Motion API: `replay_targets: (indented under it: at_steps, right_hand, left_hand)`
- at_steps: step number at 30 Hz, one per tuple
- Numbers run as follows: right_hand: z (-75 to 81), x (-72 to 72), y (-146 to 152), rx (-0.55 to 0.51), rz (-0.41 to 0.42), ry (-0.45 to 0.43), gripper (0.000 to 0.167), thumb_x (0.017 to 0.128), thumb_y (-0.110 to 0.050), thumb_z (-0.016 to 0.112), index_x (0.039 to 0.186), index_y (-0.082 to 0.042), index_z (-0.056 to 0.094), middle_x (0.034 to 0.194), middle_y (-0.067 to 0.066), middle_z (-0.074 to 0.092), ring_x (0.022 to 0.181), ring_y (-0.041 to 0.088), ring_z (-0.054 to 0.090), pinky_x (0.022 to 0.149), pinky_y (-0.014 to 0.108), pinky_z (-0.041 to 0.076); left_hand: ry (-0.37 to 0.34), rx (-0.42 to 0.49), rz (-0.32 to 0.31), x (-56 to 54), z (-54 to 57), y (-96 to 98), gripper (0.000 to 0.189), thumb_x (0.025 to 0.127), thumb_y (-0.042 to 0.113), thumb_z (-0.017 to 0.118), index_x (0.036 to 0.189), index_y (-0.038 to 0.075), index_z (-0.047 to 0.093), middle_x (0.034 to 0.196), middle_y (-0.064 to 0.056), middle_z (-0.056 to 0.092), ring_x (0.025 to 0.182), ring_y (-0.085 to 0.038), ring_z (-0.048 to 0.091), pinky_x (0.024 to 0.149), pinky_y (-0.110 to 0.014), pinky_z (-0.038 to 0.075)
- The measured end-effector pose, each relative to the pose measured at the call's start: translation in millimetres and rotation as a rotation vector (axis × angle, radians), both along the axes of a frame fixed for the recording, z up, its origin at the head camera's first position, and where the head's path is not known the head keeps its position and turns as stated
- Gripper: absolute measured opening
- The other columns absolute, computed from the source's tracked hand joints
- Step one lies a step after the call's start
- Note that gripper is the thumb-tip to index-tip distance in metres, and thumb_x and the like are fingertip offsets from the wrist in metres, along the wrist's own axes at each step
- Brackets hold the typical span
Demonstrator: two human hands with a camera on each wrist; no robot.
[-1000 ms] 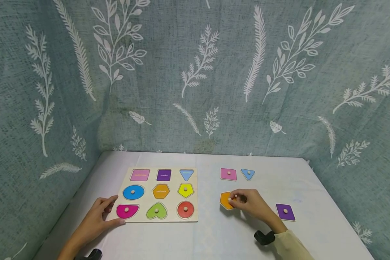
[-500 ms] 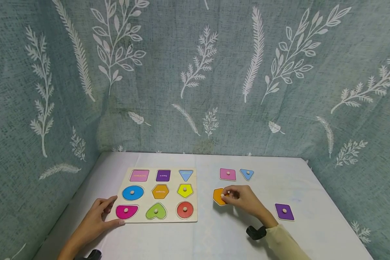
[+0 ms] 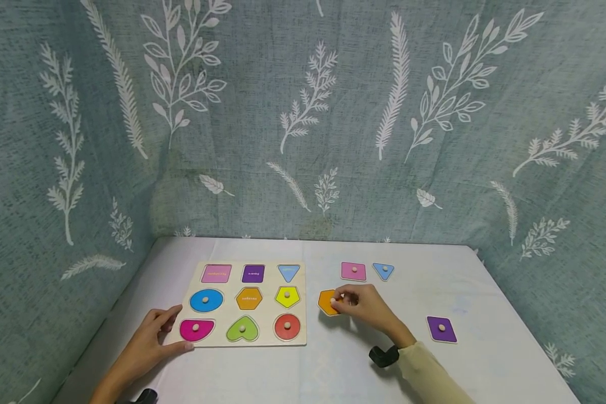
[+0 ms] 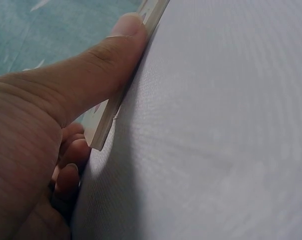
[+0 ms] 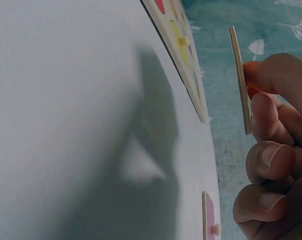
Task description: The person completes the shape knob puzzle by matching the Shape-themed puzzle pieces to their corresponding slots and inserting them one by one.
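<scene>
Apparently by its knob [image 3: 333, 302], the right hand [image 3: 367, 307] holds the orange hexagon [image 3: 325, 303].

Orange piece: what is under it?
Under the orange piece, held by the right hand, the right wrist view shows a gap, then the shadowed white table. Edge-on, its underside is hidden.

Back and both sides: blue-green fabric walls [image 3: 252, 123], white leaf print [image 3: 310, 95]. Bench [image 3: 262, 376] under white cloth [image 3: 485, 365], soft-edged shadows [image 5: 158, 95] across it.
</scene>
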State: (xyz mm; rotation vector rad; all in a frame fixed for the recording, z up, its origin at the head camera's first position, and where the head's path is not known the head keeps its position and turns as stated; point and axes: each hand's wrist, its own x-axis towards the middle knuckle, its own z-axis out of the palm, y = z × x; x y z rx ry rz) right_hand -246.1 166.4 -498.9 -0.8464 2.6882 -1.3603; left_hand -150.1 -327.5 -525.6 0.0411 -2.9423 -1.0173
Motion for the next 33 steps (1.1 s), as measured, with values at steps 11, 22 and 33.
replay_targets:
  at_steps: [11, 22, 33]
  right_hand:
    - [-1.6, -9.9, -23.4, -0.012, 0.02, -0.004, 0.008, 0.091, -0.024, 0.081, 0.093, -0.02, 0.074, 0.073, -0.01, 0.061, 0.067, 0.008, 0.054, 0.061, 0.022, 0.045]
    - [4.1, -18.4, -53.4, 0.016, 0.024, -0.007, 0.01, 0.092, -0.03, 0.079, 0.093, -0.022, 0.073, 0.07, -0.011, 0.059, 0.064, 0.007, 0.051, 0.059, 0.023, 0.042]
    - [-1.5, -25.2, -79.2, 0.014, 0.056, 0.006, 0.013, 0.091, -0.029, 0.081, 0.091, -0.018, 0.074, 0.07, -0.011, 0.059, 0.065, 0.005, 0.049, 0.057, 0.021, 0.039]
  left_hand:
    - [-0.021, 0.0, 0.004, -5.3, 0.9, 0.0, 0.11, 0.07, 0.053, 0.092, 0.15, -0.005, 0.044, 0.115, -0.016, 0.046, 0.101, -0.028, 0.048, 0.08, -0.037, 0.05]
    - [-0.044, 0.014, 0.002, -6.8, 2.7, -1.1, 0.108, 0.07, 0.05, 0.092, 0.151, -0.004, 0.044, 0.115, -0.016, 0.046, 0.102, -0.028, 0.047, 0.08, -0.038, 0.05]
    - [-0.048, 0.006, 0.01, -4.5, 1.3, -1.0, 0.107, 0.072, 0.051, 0.091, 0.15, -0.006, 0.044, 0.114, -0.016, 0.046, 0.101, -0.028, 0.047, 0.078, -0.036, 0.047]
